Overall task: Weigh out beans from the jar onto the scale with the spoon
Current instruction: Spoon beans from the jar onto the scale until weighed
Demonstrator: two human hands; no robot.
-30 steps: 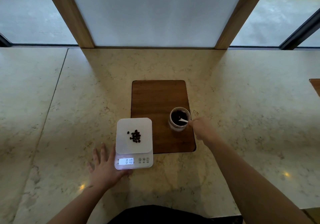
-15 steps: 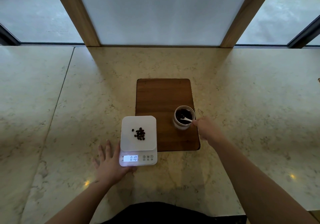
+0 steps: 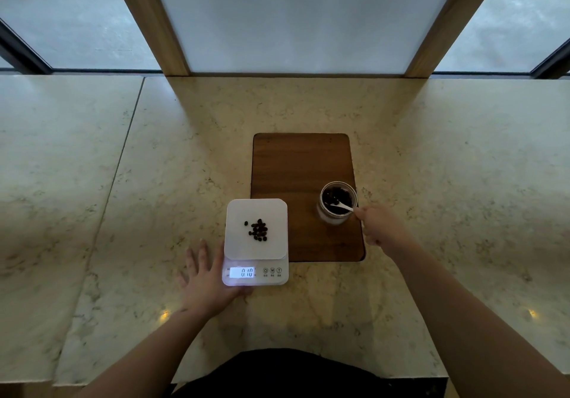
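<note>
Right hand (image 3: 381, 228): pinching the spoon (image 3: 344, 205) handle at its near-right end, fingers closed around it; reaching from the right, just beside the jar (image 3: 336, 203).
Left hand (image 3: 209, 277): lying flat on the counter (image 3: 92, 212), fingers spread, holding nothing; pressing against the scale (image 3: 256, 240) at its near-left corner, seemingly steadying it.
Spoon axis: running from lower right at the fingers to upper left in the jar; bowl pointing up-left, dipping down among the beans; handle crossing the jar's right rim.
Jar: standing upright and open on the board (image 3: 302, 163), near its right edge; dark beans filling much of it.
Scale: sitting left of the jar, overlapping the board's near-left corner; display reading 0.10, unit too small for telling.
Beans (image 3: 258, 230): lying in a small heap near the middle of the platform, one bean slightly apart to the left.
Step, as judged: loading another scoop inside the jar.
Key relation: platform lying to the left of the spoon hand and slightly nearer; likely needing a lift clear of the rim, then a level leftward carry across the board.
Nearer hand: right for the jar, left for the scale.
Risk: beans rolling off a tilting bowl onto the board before reaching the platform.
</note>
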